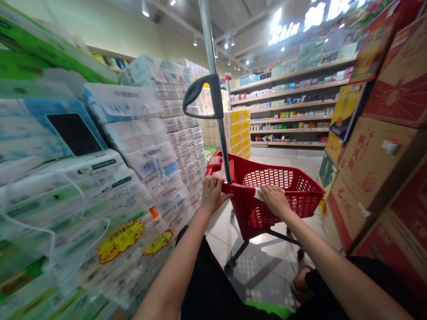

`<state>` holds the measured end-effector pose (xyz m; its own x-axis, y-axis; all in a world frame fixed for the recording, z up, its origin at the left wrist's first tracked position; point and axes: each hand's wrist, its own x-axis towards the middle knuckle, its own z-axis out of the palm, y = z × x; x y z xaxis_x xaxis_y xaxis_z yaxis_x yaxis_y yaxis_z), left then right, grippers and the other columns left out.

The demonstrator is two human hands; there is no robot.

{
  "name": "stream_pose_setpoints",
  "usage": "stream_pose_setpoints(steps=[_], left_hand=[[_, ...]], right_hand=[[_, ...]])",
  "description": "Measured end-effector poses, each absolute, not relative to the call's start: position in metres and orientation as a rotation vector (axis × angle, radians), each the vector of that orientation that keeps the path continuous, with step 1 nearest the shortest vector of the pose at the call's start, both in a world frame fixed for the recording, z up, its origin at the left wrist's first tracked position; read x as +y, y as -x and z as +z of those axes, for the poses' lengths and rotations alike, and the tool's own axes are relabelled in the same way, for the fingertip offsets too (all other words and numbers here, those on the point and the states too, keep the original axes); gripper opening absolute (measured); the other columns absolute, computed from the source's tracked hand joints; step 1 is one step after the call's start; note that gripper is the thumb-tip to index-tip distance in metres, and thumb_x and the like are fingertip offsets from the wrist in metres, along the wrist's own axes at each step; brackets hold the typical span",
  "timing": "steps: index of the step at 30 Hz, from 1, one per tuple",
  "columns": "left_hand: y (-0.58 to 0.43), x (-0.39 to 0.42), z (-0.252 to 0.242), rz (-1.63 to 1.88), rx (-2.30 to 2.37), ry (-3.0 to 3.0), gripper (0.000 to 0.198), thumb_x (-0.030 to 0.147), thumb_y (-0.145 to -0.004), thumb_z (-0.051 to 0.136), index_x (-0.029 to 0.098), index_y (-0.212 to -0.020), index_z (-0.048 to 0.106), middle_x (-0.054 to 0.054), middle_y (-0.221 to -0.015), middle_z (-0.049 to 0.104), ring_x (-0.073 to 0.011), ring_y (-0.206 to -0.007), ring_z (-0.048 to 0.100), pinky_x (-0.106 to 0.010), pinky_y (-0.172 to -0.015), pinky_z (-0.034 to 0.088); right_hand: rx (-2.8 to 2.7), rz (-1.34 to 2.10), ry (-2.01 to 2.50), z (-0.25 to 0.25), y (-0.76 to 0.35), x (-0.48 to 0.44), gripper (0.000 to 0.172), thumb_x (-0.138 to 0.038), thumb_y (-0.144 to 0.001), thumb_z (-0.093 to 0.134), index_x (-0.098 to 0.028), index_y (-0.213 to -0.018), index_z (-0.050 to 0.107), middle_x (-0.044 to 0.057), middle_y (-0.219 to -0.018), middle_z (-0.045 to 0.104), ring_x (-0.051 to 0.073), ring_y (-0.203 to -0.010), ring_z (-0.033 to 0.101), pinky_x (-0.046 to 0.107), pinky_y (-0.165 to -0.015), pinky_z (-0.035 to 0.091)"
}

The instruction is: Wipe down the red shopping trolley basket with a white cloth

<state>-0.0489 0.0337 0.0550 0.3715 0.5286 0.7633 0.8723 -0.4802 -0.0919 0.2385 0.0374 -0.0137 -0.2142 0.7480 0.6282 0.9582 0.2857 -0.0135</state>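
Note:
In front of me stands a red plastic shopping cart with a perforated basket on dark wheeled legs. My left hand is closed over its near rim at the left corner, beside the foot of a metal pole. Grey and loop-shaped, a handle sits partway up that pole. On the rim further right, my right hand presses a small white piece of tissue or cloth, its fingers bent over the edge. Most of that white piece is hidden under the hand.
Stacked tissue packs rise close on the left, with a dark-screened phone and a white cable among them. Cardboard boxes crowd the right side. Stocked shelves line the back. Tiled floor shows beneath the cart.

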Motion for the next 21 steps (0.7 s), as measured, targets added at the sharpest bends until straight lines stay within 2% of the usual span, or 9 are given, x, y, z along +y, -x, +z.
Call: stream_pose_setpoints(steps=[5,11,14,17,21], left_hand=[[0.028,0.027,0.054,-0.957,-1.219,2.126,0.048,0.049,-0.077,0.069,0.021,-0.112,0.052,-0.011,-0.112,0.048,-0.032,-0.113,0.044,-0.053,-0.104,0.033],[0.0,0.025,0.055,-1.019,-1.235,2.098,0.045,0.04,-0.077,0.069,0.021,-0.114,0.051,-0.009,-0.109,0.049,-0.0301,-0.112,0.045,-0.053,-0.107,0.032],[-0.011,0.022,0.055,-1.036,-1.231,2.108,0.047,0.037,-0.076,0.07,0.021,-0.115,0.05,-0.009,-0.109,0.049,-0.031,-0.112,0.045,-0.055,-0.107,0.031],[-0.02,0.017,0.055,-1.042,-1.235,2.114,0.048,0.036,-0.077,0.07,0.02,-0.117,0.049,-0.011,-0.111,0.05,-0.0312,-0.113,0.045,-0.056,-0.108,0.031],[-0.029,0.01,0.053,-1.062,-1.239,2.117,0.046,0.04,-0.08,0.066,0.019,-0.118,0.048,-0.012,-0.112,0.05,-0.0313,-0.114,0.045,-0.058,-0.107,0.031]], right_hand=[[-1.967,-0.451,1.407,0.01,-0.178,0.036,0.039,-0.041,-0.1,0.024,-0.023,-0.12,0.053,0.008,-0.112,0.061,0.022,-0.1,0.051,0.037,-0.088,0.034],[-1.865,-0.37,1.287,0.017,-0.158,0.03,0.044,-0.036,-0.098,0.031,-0.021,-0.138,0.04,0.01,-0.131,0.052,0.024,-0.122,0.043,0.043,-0.105,0.03],[-1.847,-0.326,1.188,0.011,-0.168,0.026,0.047,-0.03,-0.097,0.03,-0.023,-0.144,0.035,0.008,-0.139,0.048,0.022,-0.13,0.038,0.044,-0.109,0.03],[-1.781,-0.23,1.107,0.009,-0.179,0.022,0.045,-0.029,-0.098,0.031,-0.026,-0.142,0.041,0.005,-0.139,0.05,0.02,-0.131,0.04,0.044,-0.11,0.032],[-1.597,-0.096,1.064,0.014,-0.182,0.016,0.037,-0.037,-0.097,0.038,-0.026,-0.125,0.059,0.006,-0.124,0.062,0.022,-0.119,0.052,0.045,-0.104,0.04]])
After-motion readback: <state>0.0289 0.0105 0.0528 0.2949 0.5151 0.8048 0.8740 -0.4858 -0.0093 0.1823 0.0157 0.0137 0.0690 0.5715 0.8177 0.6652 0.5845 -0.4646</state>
